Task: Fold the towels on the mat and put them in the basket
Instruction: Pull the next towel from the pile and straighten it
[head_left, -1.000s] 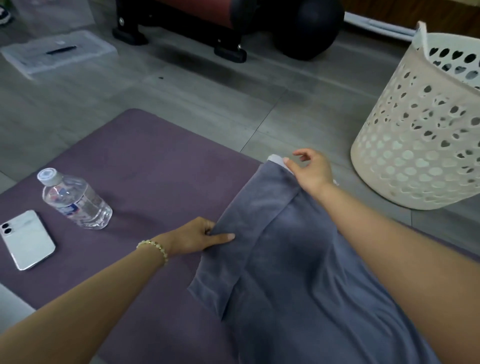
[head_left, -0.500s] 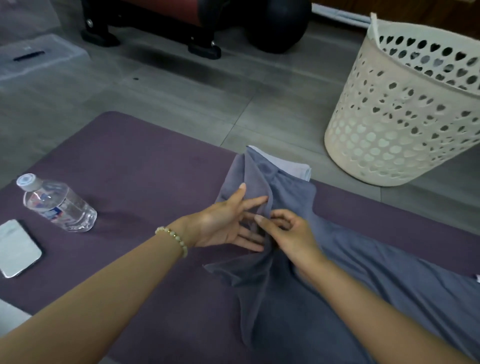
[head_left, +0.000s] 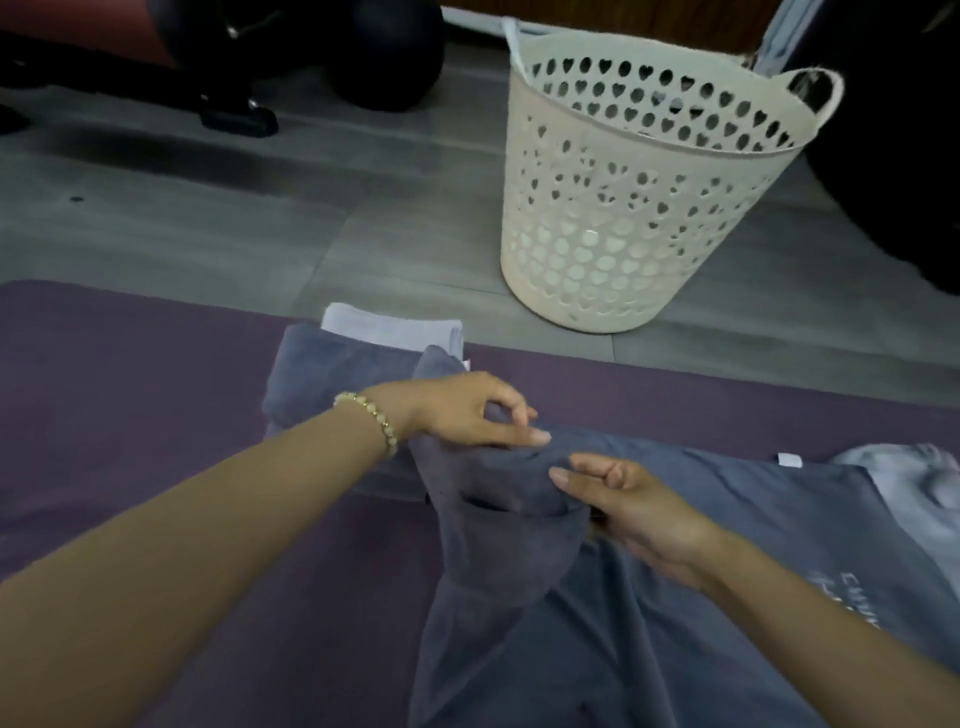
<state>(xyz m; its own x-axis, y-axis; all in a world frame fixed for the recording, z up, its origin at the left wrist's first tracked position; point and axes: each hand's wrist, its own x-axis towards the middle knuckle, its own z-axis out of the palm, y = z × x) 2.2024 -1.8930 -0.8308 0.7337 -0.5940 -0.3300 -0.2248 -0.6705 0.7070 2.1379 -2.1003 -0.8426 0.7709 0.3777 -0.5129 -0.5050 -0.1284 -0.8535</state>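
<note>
Fingers (head_left: 535, 435) of the left hand (head_left: 462, 410) and right hand (head_left: 639, 506) pinch a raised fold of the grey towel (head_left: 498, 535), likely gathering it to fold; it lies on the mat (head_left: 130, 374), basket (head_left: 649, 218) near.

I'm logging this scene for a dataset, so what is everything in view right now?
mat: one, purple, on the grey floor
basket: one, cream, upright on floor beyond mat
blue-grey towel: one, bunched on mat
white towel: one, folded, mat's far edge
pale grey cloth: one, mat's right edge
gym equipment: black, far left
bracelet: one, beaded, left wrist
left hand: pinches blue-grey towel
right hand: grips blue-grey towel
</note>
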